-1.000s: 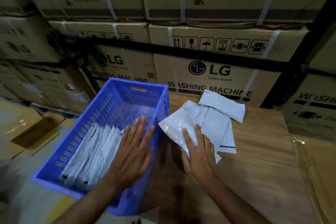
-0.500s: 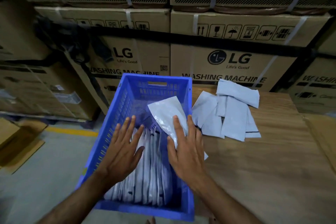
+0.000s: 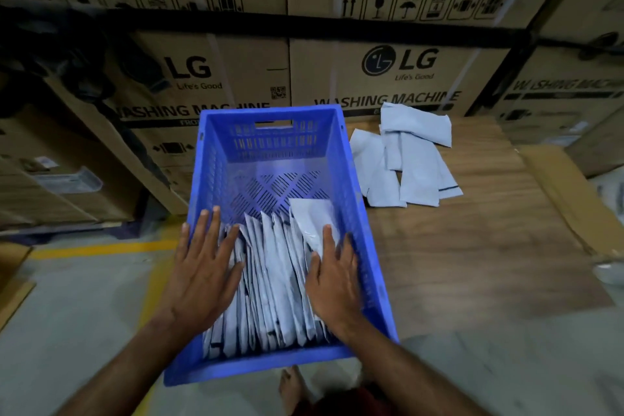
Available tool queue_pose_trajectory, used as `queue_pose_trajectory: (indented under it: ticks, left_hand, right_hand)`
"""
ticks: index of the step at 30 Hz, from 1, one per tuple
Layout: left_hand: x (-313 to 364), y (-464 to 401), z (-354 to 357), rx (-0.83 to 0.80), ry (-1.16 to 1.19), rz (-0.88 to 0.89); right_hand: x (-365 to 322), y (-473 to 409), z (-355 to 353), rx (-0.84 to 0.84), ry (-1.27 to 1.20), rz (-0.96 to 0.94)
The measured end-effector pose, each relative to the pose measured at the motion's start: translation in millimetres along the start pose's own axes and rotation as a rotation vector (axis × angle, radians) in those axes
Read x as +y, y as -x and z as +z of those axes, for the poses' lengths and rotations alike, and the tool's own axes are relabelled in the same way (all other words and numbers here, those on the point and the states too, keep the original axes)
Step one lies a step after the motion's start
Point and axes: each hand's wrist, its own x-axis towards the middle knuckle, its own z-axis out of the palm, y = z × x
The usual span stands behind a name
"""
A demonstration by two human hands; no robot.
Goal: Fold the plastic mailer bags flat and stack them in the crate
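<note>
grey concrete floor (image 3: 67, 307) at far left, crossed by a yellow painted line (image 3: 101, 248); flattened brown cardboard (image 3: 13, 277) at the left edge; behind, stacked cardboard cartons (image 3: 388, 71) printed "lg" and "washing machine", bound with pale straps, a black band (image 3: 304, 25) running across them; dim light, upper rows in shadow.

left hand (image 3: 202, 270) inside the blue crate (image 3: 209, 159), fingers straight and spread, palm down, pressing on the left end of the row of folded mailer bags (image 3: 270, 280); nothing pinched or gripped.

blue crate perforated on walls and floor, handle slot in the far wall, near end overhanging the floor, far half bare of bags; folded bags packed on edge in the near half, side by side, leaning slightly.

right hand (image 3: 334, 280) at the right end of the row, fingers extended and loosely spread, flat against the newest white mailer bag (image 3: 310, 219), pressing it toward the row beside the crate's right wall; tip of that bag sticking up above the others.

bare foot (image 3: 292, 385) visible below the crate's near rim.

wood-grain tabletop (image 3: 456, 263) to the right of the crate; loose pile of unfolded mailer bags (image 3: 412, 162) lying flat and overlapping near its far edge, just beside the crate; cardboard sheet (image 3: 567, 199) along the table's right side.
</note>
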Motion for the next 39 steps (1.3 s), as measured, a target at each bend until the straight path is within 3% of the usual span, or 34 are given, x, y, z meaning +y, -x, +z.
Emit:
queue_pose_trajectory:
  ticks: [5, 12, 19, 33, 39]
  left_hand:
    - [-4, -1, -2, 0.024, 0.127, -0.042]
    - [-19, -5, 2, -0.052, 0.282, -0.111]
    - [-16, -6, 6, -0.047, 0.197, -0.079]
    - [-15, -7, 4, -0.022, 0.168, -0.069]
    - [-15, -6, 4, -0.027, 0.164, -0.079]
  right_hand:
    - [8, -10, 2, -0.273, -0.079, 0.176]
    - [-8, -23, 4, -0.382, -0.302, 0.396]
    - [-16, -14, 22, -0.537, -0.286, 0.376]
    - [-18, -17, 39, -0.551, -0.214, 0.347]
    - [-17, -12, 22, -0.426, -0.004, 0.166]
